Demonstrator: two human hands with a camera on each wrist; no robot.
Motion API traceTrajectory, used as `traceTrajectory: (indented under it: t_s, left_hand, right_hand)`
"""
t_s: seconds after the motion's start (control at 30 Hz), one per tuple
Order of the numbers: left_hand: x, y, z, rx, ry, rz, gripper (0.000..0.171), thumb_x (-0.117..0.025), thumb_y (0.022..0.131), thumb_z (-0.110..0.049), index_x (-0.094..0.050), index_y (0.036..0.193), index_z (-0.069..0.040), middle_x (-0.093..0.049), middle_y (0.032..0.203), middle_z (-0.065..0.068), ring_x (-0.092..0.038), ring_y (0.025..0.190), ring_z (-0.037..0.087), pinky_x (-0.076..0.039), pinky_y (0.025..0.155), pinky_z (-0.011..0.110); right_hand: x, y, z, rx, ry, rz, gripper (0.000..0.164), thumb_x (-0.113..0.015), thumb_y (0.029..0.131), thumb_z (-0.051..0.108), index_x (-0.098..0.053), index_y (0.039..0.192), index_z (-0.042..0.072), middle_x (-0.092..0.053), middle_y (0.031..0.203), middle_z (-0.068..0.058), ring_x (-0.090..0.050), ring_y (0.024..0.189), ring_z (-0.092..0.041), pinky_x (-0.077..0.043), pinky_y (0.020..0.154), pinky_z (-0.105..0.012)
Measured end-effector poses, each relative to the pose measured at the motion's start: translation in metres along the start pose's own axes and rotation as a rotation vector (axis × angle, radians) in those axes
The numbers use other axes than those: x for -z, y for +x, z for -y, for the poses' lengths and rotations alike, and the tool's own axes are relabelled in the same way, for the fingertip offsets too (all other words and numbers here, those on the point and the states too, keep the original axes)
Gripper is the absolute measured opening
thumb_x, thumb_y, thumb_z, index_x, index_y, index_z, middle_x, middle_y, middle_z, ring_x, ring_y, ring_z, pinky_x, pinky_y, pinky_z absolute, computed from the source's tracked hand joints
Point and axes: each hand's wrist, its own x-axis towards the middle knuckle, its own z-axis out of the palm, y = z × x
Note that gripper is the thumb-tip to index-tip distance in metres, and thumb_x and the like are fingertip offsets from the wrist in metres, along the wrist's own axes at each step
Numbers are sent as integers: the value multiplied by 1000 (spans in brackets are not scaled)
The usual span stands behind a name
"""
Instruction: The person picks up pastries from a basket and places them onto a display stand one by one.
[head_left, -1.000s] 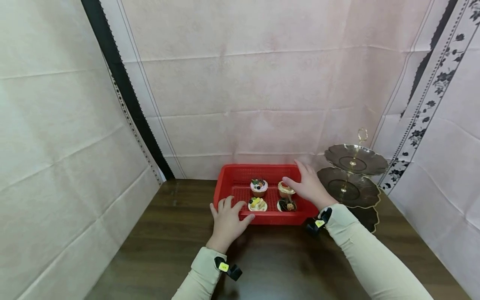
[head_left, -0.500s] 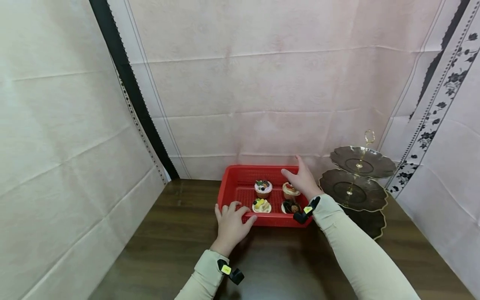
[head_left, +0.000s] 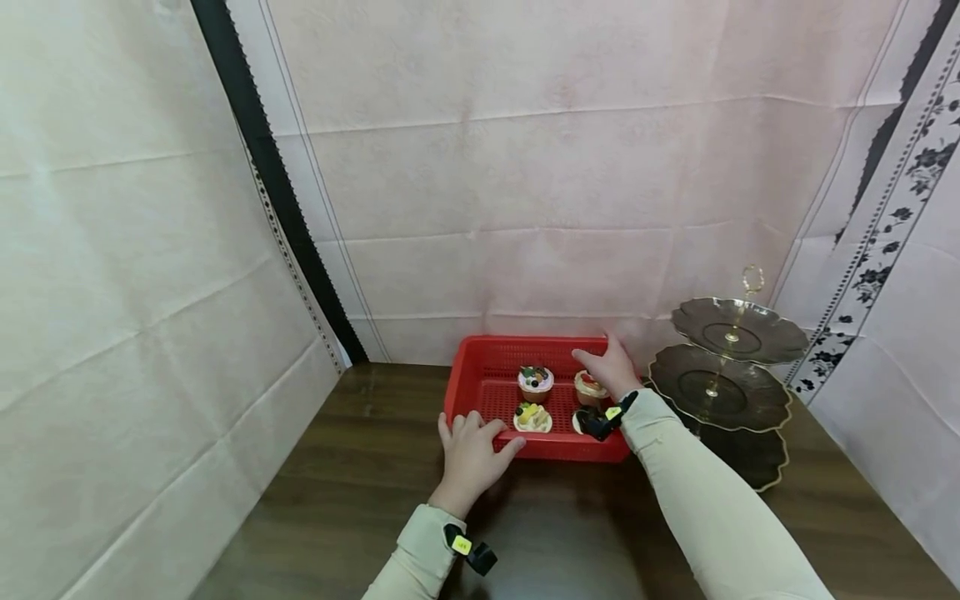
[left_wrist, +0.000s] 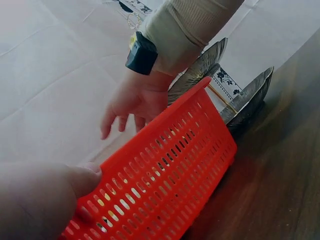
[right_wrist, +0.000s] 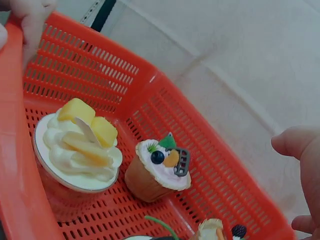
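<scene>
My left hand (head_left: 472, 457) grips the front left rim of a red plastic basket (head_left: 558, 448), fingers over the rim and thumb against the outer wall. Inside stand several small cream-topped desserts: a cupcake with berries (right_wrist: 159, 167), a cup with yellow fruit cubes (right_wrist: 80, 147), a cupcake with red topping (head_left: 588, 383) at the right. Another, at the front right, is mostly hidden behind the wrist camera. My right hand (head_left: 611, 368) is over the basket's right side near the back corner, its thumb spread and fingers loosely extended, holding nothing.
A dark three-tier cake stand (head_left: 720, 387) with gold edges stands right of the basket, close beside my right forearm. Dark wooden tabletop (head_left: 360, 483) lies in front and to the left. Pale cloth (head_left: 570, 167) hangs behind and at both sides.
My right hand moved left, then back toward the basket's rear right corner. My left hand keeps its hold on the front rim. The head view has turned slightly left.
</scene>
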Motion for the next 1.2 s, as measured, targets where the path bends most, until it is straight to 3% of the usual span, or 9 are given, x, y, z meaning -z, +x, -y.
traceTrajectory:
  t_s: [0.2, 0.43, 0.6, 0.83, 1.0, 1.2]
  left_hand:
    - [2, 1, 0, -3, 36, 32, 48, -68, 87, -60, -76, 113, -22, -66, 107, 5, -55, 106, 28, -9, 113, 73]
    - [2, 6, 4, -43, 55, 57, 52, -63, 87, -66, -77, 114, -24, -72, 112, 2, -59, 106, 25, -12, 114, 72]
    - [5, 12, 14, -98, 110, 88, 57, -61, 86, -72, -79, 109, -23, -75, 106, 0, -63, 100, 23, -19, 113, 71]
    - [7, 19, 27, -107, 126, 96, 58, -59, 82, -78, -81, 93, -25, -76, 96, -5, -65, 92, 18, -20, 115, 68]
    - [6, 20, 29, -120, 130, 96, 58, -58, 82, -79, -80, 89, -26, -75, 94, -5, -66, 91, 17, -21, 115, 67]
    - [5, 21, 28, -125, 128, 100, 57, -56, 83, -80, -79, 86, -28, -74, 90, -7, -65, 89, 15, -21, 115, 67]
  right_hand:
    - [-2, 1, -9, -32, 17, -2, 90, -68, 94, 33, -14, 160, 5, -31, 157, -28, -42, 136, -44, -32, 116, -57]
    - [-7, 15, -37, -21, -9, -5, 89, -69, 92, 30, -17, 158, 1, -32, 157, -28, -36, 141, -43, -30, 117, -55]
    - [-10, 21, -46, -39, -35, 45, 93, -72, 90, 31, -15, 159, 2, -35, 154, -30, -38, 138, -45, -32, 115, -57]
    - [-13, 25, -48, -48, -10, 106, 93, -73, 89, 29, -17, 158, 3, -39, 150, -27, -43, 132, -42, -34, 113, -58]
    - [-13, 26, -52, -16, -39, 135, 93, -72, 88, 27, -17, 155, -5, -37, 149, -31, -45, 127, -41, -35, 113, -57]
    - [-12, 29, -58, -53, -52, 179, 95, -74, 87, 23, -14, 154, -8, -36, 149, -35, -45, 127, -42, -35, 113, -57]
